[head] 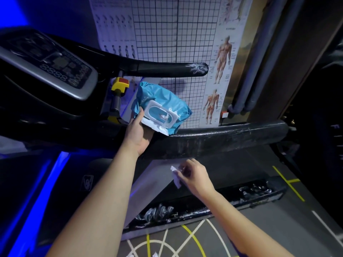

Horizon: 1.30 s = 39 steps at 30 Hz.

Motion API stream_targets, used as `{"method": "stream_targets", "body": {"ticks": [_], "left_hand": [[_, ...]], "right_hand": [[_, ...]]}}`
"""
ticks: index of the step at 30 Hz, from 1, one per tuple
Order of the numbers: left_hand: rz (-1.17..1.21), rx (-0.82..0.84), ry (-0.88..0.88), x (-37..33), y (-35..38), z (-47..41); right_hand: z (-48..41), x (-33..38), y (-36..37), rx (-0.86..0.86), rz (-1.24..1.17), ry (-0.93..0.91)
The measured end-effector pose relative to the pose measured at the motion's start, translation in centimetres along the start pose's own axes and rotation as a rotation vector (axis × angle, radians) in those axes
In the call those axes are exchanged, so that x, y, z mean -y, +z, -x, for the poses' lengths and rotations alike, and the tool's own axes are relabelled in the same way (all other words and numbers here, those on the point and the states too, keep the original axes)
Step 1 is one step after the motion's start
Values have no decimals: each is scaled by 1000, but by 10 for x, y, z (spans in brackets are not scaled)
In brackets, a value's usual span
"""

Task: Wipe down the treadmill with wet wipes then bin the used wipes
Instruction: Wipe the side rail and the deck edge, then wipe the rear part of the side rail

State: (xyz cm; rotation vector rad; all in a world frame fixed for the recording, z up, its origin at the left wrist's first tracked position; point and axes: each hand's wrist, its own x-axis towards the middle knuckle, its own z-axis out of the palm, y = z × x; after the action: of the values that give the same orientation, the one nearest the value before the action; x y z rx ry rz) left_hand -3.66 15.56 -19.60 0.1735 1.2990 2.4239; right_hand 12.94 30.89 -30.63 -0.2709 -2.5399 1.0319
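Left hand point(138, 134) grips one teal plastic wet-wipe pack point(161, 102) (white lid flipped open); right hand point(194, 175) pinches one white wipe point(175, 176) below black padded treadmill handrail point(222, 138).

The left hand point(138, 133) holds a soft blue wet-wipe pack point(161, 101) just above the worn black padded handrail point(222, 138), near its inner end. The pack's white plastic flip lid point(159, 117) seems open. Below that handrail the right hand point(193, 175) pinches a small crumpled white wipe point(175, 177). Beyond the handrail hangs a grid-lined anatomy poster point(176, 34).
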Motion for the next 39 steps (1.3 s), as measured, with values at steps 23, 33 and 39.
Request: {"method": "stream_targets", "body": {"ticks": [23, 33, 39], "left_hand": [[-61, -27, 54, 9, -11, -12], [35, -136, 77, 11, -6, -13], [37, -191, 92, 10, 8, -3]], "right_hand": [[-111, 133, -68, -143, 373, -416], [-102, 133, -86, -72, 57, -194], [-68, 143, -133, 50, -632, -32]]}}
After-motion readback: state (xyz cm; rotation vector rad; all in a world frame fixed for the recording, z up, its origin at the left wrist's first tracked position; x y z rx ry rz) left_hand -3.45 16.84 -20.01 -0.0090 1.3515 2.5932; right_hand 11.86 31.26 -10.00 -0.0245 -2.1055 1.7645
